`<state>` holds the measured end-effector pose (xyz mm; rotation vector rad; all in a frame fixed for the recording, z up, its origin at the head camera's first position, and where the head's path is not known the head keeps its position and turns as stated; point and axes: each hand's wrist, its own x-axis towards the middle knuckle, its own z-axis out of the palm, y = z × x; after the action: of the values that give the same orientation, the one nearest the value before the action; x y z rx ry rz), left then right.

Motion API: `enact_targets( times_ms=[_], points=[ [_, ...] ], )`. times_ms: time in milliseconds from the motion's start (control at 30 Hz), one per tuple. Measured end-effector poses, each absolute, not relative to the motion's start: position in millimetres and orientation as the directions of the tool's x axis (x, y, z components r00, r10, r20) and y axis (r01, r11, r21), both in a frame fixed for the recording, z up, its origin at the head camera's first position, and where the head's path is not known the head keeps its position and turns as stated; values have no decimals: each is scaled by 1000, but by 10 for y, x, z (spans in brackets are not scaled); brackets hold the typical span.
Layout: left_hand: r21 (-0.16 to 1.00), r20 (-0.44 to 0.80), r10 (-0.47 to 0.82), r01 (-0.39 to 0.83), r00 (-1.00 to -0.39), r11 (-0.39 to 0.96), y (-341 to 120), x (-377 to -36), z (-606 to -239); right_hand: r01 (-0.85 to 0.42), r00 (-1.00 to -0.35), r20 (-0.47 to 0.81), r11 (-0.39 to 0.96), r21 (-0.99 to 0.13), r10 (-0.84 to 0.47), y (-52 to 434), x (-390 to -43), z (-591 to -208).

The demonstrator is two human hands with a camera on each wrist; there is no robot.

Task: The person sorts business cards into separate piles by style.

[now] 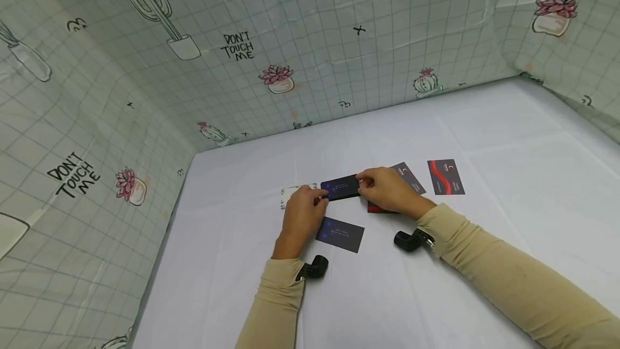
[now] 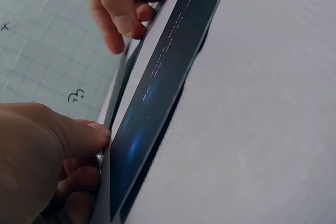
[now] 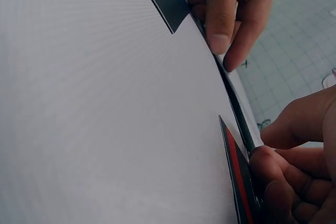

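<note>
1. The table (image 1: 484,139) is covered with a white cloth and shut in by walls of printed cactus fabric (image 1: 290,42); this gives you a plain ground, so each card is easy to tell apart.
2. Your left hand (image 1: 301,213) and your right hand (image 1: 387,190) meet in the middle of the table; each pinches one short end of the dark blue stack of cards (image 1: 341,187), so the stack is held level just above the cloth and, I think, squared between the fingertips.
3. In the left wrist view your thumb (image 2: 86,135) presses the edge of the stack while the other fingers curl under it; the right wrist view shows the same pinch from the other side.
4. A single dark blue card (image 1: 340,234) lies flat near your left wrist; it is apart from the stack.
5. A red and black card (image 1: 445,176) lies to the right, alone; a grey card (image 1: 410,175) and a red card (image 1: 380,209) are partly under your right hand; a pale card (image 1: 290,195) peeps out behind the left hand.
</note>
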<state>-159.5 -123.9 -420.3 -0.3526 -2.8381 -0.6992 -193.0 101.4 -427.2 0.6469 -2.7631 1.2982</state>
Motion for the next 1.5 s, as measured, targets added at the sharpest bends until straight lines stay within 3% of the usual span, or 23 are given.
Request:
enact_targets(
  times_ms=[533,1500],
  points=[
    [363,283,201,299,-938,882,-1214,-1608,-4217,-366,-918,184,575,-732,-351,1033,-1940,-4298],
    [382,306,203,315,-930,869,-1214,-1607,-4230,-377,-912,191,553,-743,-364,1045,-1909,-4301]
  ],
)
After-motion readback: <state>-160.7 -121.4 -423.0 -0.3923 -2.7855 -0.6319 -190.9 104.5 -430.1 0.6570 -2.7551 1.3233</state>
